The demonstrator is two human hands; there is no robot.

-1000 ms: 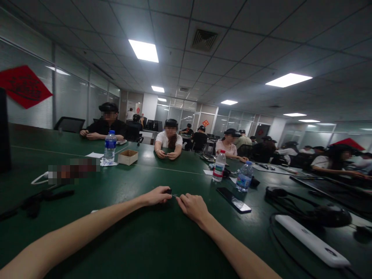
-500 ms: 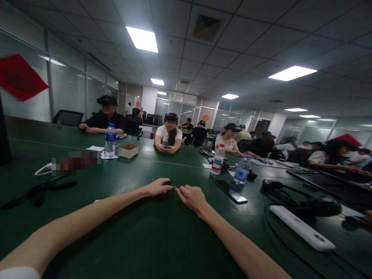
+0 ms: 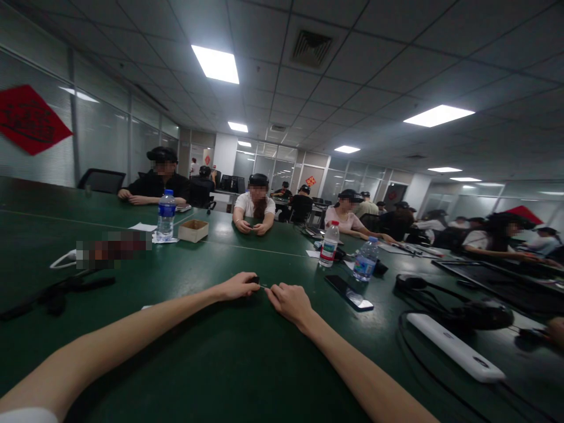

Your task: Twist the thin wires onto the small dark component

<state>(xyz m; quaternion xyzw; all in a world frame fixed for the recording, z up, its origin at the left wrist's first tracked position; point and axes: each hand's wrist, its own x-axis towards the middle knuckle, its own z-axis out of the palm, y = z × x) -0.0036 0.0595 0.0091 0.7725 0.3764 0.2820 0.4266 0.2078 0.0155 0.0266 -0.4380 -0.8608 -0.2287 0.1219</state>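
Observation:
Over the green table [image 3: 229, 364], my left hand [image 3: 239, 286] is closed around a small black object [image 3: 254, 279], most of it hidden by the fingers. Its kind cannot be made out. A thin, pale sliver [image 3: 263, 286] shows in the narrow gap between my hands. My right hand [image 3: 288, 301] is closed with curled fingers, its thumb and fingertip at the other end of that sliver. Whether the sliver belongs to the black object is too small to tell. A dark phone [image 3: 349, 292] lies to the right of my right hand.
Bottles [image 3: 329, 244] [image 3: 365, 259] stand beyond the phone. At right are black headphones [image 3: 458, 302] and a white power bank [image 3: 456, 346] with a cable. A small box [image 3: 193, 230] and another bottle [image 3: 165, 215] stand at left. Several people sit around, one person [image 3: 254, 205] opposite.
The view has shifted very slightly. Both hands keep almost the same place and hold, close together over the table.

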